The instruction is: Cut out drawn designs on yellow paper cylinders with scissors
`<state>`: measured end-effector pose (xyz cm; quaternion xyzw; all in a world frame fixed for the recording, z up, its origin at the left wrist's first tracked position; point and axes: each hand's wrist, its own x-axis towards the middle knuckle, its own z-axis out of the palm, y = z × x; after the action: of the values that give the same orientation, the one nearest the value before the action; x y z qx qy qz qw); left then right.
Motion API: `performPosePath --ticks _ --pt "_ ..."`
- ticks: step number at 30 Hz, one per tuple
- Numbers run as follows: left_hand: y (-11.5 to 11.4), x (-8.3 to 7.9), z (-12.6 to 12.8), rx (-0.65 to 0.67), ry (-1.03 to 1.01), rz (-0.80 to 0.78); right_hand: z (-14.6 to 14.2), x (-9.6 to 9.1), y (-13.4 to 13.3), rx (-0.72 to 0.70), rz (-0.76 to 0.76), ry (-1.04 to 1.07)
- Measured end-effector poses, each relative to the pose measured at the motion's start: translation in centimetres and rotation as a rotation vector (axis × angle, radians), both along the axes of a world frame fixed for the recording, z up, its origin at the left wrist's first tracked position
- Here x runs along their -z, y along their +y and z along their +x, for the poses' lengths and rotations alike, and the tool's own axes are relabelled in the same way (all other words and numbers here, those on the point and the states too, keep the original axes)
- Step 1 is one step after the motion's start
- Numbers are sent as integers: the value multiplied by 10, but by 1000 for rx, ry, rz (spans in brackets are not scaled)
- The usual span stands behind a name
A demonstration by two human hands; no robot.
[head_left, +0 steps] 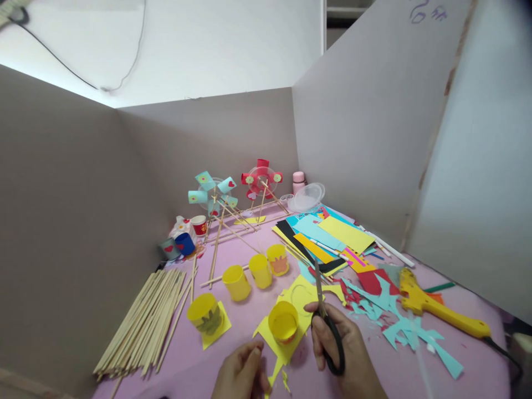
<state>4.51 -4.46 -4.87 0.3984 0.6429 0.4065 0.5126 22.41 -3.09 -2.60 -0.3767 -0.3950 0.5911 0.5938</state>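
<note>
My right hand is closed on a pair of scissors, black-handled, with the blades pointing away from me. Just left of the scissors stands a yellow paper cup-like tube on a cut yellow paper sheet, which bears a drawn curved outline. My left hand is at the sheet's near left, fingers curled and thumb against the index finger; whether anything is pinched there is hidden. Another yellow tube with a dark pattern rests on a yellow square at left. More yellow tubes stand behind.
Bamboo sticks lie piled at left. Blue and red paper wheels on stick frames stand at the back. Coloured paper, blue scraps and a yellow glue gun with a cord occupy the right. Grey panels enclose the table.
</note>
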Motion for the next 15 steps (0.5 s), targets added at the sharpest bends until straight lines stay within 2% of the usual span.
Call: performPosePath --ticks 3,6,10,15 --pt "8 -5 4 42 -6 -41 1 -1 0 -10 8 13" --pt "13 -8 6 11 5 -23 0 -5 -2 -8 6 14" --pt "18 -9 12 -29 -14 40 -2 -8 -3 -5 -17 15" --pt "23 -15 17 -107 -145 157 1 -9 0 -36 -46 15"
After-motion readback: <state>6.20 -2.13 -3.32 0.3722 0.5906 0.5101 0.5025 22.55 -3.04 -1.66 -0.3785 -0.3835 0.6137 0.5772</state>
